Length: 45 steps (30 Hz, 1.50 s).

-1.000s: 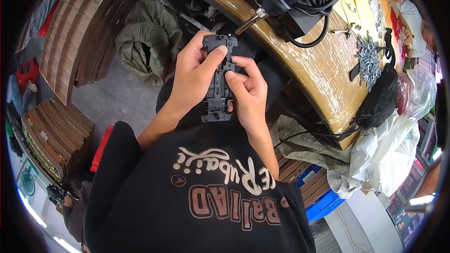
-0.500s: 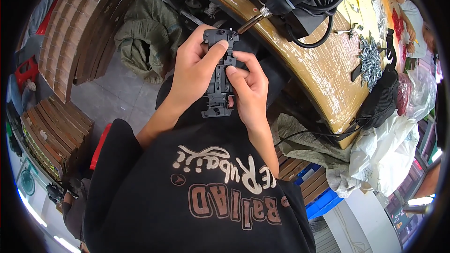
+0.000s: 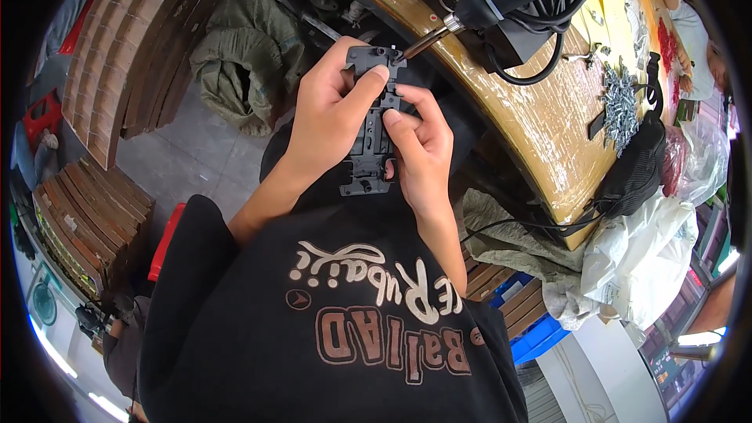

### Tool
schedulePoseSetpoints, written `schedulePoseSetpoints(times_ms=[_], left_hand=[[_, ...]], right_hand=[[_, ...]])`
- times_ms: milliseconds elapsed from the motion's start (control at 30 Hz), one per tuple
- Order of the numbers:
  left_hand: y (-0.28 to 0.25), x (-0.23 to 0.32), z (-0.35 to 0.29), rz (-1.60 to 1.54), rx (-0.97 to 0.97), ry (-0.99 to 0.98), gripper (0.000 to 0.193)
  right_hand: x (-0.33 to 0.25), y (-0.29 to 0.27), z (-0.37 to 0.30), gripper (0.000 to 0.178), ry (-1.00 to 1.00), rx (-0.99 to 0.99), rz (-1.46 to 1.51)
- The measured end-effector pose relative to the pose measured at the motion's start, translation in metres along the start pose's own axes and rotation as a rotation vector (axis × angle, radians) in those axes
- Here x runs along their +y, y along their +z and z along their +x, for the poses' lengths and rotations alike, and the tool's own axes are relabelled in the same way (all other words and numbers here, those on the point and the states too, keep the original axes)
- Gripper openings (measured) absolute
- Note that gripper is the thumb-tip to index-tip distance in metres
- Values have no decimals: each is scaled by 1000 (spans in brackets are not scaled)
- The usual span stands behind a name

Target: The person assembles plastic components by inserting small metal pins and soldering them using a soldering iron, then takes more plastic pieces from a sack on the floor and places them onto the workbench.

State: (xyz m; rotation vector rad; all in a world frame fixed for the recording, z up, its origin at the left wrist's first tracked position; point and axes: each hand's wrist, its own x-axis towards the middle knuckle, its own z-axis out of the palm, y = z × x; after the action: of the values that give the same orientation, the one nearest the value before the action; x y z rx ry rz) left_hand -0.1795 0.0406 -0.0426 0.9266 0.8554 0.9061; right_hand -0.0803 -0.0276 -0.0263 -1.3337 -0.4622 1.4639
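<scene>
A black plastic toy-car chassis [image 3: 366,164] is held lengthwise above my lap, its moulded slots and posts facing up. My left hand [image 3: 330,113] grips its far left side, with the thumb pressed flat on top near the far end. My right hand [image 3: 427,145] closes on its right edge around the middle, fingers curled and thumb against the side. At the chassis's far right corner, the metal tip of a blue and black tool [image 3: 476,9] meets or almost touches it; contact is too small to make out. Neither hand is on that tool.
To the right stands a film-covered table [image 3: 540,133] with a pile of screws [image 3: 620,110], a black cable [image 3: 525,78] and a black bag [image 3: 638,168]. Stacked brown trays [image 3: 98,219] and a green sack [image 3: 247,63] lie left. Another person's arm [image 3: 683,51] shows far right.
The chassis and both hands sit very slightly farther right, and so does the tool tip. My grip looks the same.
</scene>
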Motion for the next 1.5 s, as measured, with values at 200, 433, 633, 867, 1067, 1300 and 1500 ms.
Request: schedulePoseSetpoints(times_ms=[200, 433, 633, 867, 1067, 1300, 1500], left_hand=[[3, -1, -1, 17, 20, 12, 4], [6, -22, -1, 42, -42, -58, 4], [19, -48, -5, 12, -92, -119, 4], [43, -66, -13, 161, -128, -161, 5], [77, -64, -32, 427, -489, -113, 23], [138, -37, -35, 381, -747, 338, 68], [173, -41, 3, 516, -584, 521, 53]], right_hand=[[2, -2, 0, 23, -5, 0, -7], [17, -21, 0, 23, 21, 48, -12], [27, -48, -8, 14, 34, 1, 87], [37, -100, -25, 10, 79, -205, 67], [36, -137, -70, 16, -216, -36, -198], [-2, -181, -133, 17, -999, 607, -563], [15, -264, -187, 24, -1182, 1780, -200]])
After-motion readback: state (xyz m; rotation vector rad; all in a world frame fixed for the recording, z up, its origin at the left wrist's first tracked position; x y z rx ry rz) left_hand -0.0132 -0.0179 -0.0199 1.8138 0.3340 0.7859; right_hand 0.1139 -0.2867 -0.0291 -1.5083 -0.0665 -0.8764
